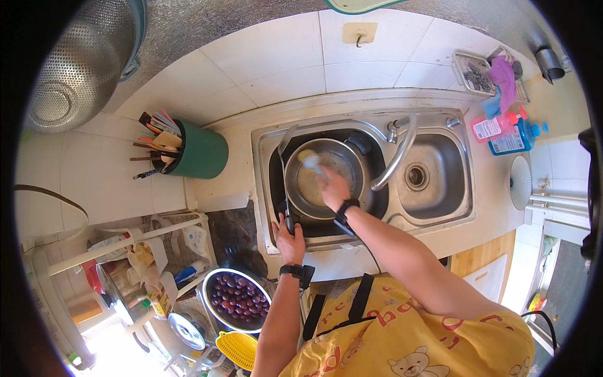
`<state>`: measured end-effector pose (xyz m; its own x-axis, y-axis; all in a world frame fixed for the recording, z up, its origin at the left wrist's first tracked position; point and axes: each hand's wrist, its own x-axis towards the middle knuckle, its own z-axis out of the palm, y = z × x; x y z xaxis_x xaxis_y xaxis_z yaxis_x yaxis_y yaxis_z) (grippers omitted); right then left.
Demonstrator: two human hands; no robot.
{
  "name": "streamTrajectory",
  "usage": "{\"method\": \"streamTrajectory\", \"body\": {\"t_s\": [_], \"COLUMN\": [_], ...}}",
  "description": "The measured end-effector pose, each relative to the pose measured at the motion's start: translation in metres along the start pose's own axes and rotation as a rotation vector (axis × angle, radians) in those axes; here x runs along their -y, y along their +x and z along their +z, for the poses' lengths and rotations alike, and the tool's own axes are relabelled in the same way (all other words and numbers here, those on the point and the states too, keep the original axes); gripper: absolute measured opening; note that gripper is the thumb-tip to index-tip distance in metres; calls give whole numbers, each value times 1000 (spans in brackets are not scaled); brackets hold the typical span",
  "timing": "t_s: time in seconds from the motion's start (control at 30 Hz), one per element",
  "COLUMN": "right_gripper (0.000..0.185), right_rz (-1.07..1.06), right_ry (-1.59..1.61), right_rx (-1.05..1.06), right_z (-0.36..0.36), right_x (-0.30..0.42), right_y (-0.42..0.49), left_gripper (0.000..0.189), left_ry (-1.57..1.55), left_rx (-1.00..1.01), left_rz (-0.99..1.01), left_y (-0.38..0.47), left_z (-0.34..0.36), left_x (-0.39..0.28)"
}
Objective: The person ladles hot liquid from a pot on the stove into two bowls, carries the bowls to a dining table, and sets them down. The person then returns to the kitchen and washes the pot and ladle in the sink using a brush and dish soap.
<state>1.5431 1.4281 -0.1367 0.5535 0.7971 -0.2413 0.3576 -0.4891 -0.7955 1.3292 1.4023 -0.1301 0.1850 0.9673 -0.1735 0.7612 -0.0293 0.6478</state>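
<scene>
My left hand (pixel 289 238) grips the black handle of a metal spatula (pixel 284 176), whose blade points up towards the back rim of the left sink basin. My right hand (pixel 333 188) holds a scrubbing brush (pixel 309 161), its head blurred, over the inside of a round steel pan (pixel 325 148). The pan sits within a larger dark wok or basin (pixel 377 202) in the left bowl of the steel double sink (pixel 261 141). A curved metal faucet (pixel 400 160) reaches over the divider, just right of the pan.
A green utensil holder (pixel 202 150) lies tilted at left. The right sink bowl (pixel 435 188) has a drain. Pink (pixel 487 128) and blue (pixel 513 139) pump bottles stand at right. A bowl of dark red round fruit (pixel 239 299) and a yellow basket (pixel 238 348) are lower left.
</scene>
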Motion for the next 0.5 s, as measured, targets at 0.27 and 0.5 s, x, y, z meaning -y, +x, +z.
{"method": "streamTrajectory", "body": {"t_s": [0.27, 0.5], "right_gripper": [38, 41], "right_rz": [162, 195], "right_ry": [155, 353], "right_rx": [-248, -51], "right_z": [15, 36], "right_x": [-18, -34], "right_y": [17, 31], "left_gripper": [52, 52], "left_ry": [-20, -61], "left_rx": [-10, 19], "left_rz": [32, -30], "left_y": [0, 2], "left_z": [-2, -2], "left_x": [-3, -4]}}
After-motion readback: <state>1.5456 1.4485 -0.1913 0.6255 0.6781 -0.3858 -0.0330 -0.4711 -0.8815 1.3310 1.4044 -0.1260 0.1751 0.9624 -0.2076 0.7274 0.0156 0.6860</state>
